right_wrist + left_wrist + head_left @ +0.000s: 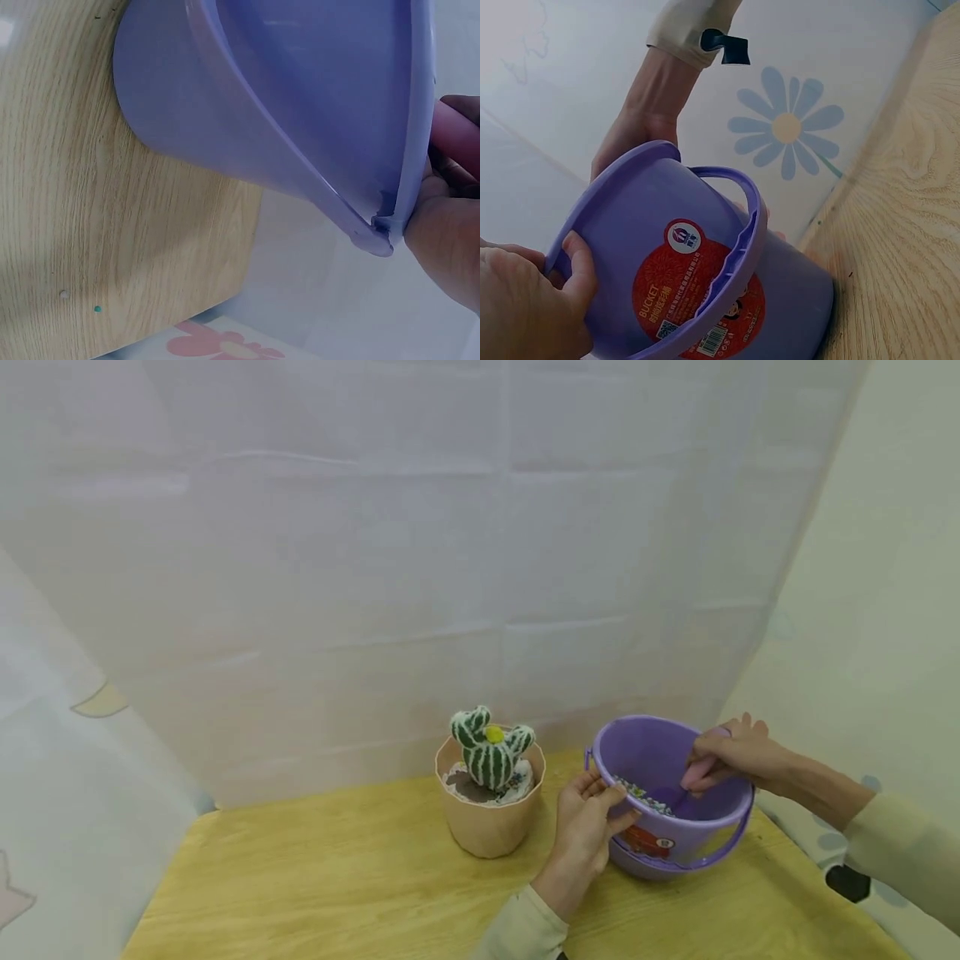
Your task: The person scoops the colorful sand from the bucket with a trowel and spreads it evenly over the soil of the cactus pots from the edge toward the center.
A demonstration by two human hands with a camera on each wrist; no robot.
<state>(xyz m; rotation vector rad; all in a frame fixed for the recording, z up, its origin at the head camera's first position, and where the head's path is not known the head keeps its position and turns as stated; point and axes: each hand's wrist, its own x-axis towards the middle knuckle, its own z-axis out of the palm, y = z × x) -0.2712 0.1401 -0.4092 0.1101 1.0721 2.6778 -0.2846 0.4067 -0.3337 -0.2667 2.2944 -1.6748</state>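
Note:
A purple bucket [697,833] with a red label stands on the right of the table, small multicoloured pebbles [647,798] inside it. My left hand [581,828] grips the near-left rim; in the left wrist view the thumb [581,274] lies on the outer wall. Over the right rim reaches my right hand [738,753], its fingers curled round the pink handle of a small shovel [699,772]. The shovel's lower end is down in the bucket, and its shape is hard to make out. In the right wrist view, only part of the pink handle [456,136] shows.
Left of the bucket stands a beige pot [483,828] holding a green knitted cactus [491,764] with a yellow flower, over white and brown filling. The bucket's handle [723,853] hangs down in front. White sheeting [360,568] rises behind the wooden table [315,868]. Tiny bits [97,308] lie on the tabletop.

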